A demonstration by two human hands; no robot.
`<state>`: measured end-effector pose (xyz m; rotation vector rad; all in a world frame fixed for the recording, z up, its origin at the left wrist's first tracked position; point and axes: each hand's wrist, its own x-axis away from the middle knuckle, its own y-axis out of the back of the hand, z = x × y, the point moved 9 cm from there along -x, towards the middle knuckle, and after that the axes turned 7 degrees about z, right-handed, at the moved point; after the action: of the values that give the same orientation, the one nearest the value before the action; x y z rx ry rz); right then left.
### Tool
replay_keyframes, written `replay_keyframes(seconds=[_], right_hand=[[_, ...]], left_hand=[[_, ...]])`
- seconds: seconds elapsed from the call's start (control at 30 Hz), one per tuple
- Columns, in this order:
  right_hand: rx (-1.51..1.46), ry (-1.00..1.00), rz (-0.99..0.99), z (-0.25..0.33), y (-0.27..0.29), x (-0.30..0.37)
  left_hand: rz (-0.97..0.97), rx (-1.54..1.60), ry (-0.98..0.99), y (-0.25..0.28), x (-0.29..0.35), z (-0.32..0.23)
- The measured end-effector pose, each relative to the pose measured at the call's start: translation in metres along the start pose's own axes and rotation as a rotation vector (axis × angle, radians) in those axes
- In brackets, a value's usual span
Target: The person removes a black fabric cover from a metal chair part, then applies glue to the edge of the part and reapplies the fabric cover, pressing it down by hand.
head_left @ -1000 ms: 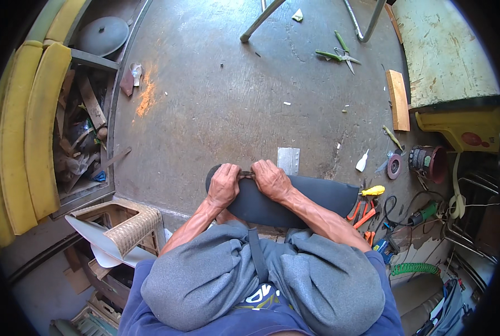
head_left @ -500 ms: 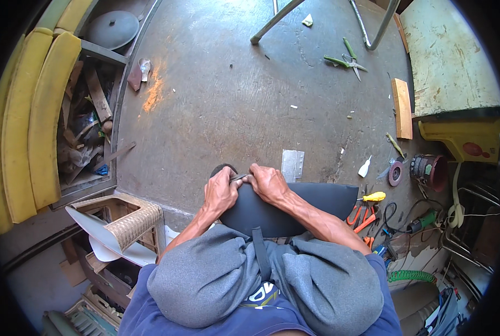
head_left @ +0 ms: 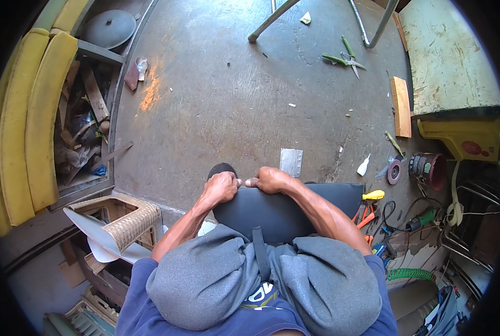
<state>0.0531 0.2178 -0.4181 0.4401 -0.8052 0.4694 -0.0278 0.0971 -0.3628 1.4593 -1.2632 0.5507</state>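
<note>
A black padded panel with a smooth cover lies across my lap. My left hand is closed at its far left edge, fingers curled over the rim. My right hand grips the same far edge a little to the right, its thumb pointing toward the left hand. A short stretch of rim shows between the two thumbs. The fingers' undersides and the panel's underside are hidden. Just beyond my left hand, a dark rounded tip sticks out, perhaps a shoe.
A metal plate lies on the floor beyond my hands. Green-handled shears, a white bottle, a yellow-handled screwdriver and a wood block lie to the right. A woven-covered frame stands left, near yellow cushions.
My hands have moved apart along the panel's far edge; before, they were pinching close together over it. The right hand has turned and shifted slightly right, and more of the rim shows.
</note>
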Motion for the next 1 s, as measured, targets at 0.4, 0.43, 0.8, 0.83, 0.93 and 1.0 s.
replay_keyframes(seconds=[0.4, 0.43, 0.8, 0.83, 0.93, 1.0], right_hand=[[-0.114, 0.066, 0.274, 0.011, 0.005, 0.017], [-0.094, 0.044, 0.272, 0.010, 0.003, 0.016], [0.142, 0.016, 0.354, -0.012, -0.022, -0.017], [0.101, -0.002, 0.370, -0.010, -0.021, -0.013], [0.156, 0.080, 0.402, -0.036, -0.044, -0.046], [0.215, 0.134, 0.448, -0.037, -0.054, -0.054]], left_hand=[[-0.071, 0.063, -0.060, 0.001, 0.021, -0.009], [-0.065, 0.070, -0.066, 0.001, 0.020, -0.010], [-0.246, -0.108, -0.603, -0.008, 0.078, -0.053], [-0.240, -0.079, -0.594, -0.009, 0.078, -0.051], [-0.207, -0.006, -0.597, -0.014, 0.073, -0.051], [-0.192, 0.048, -0.610, -0.015, 0.065, -0.049]])
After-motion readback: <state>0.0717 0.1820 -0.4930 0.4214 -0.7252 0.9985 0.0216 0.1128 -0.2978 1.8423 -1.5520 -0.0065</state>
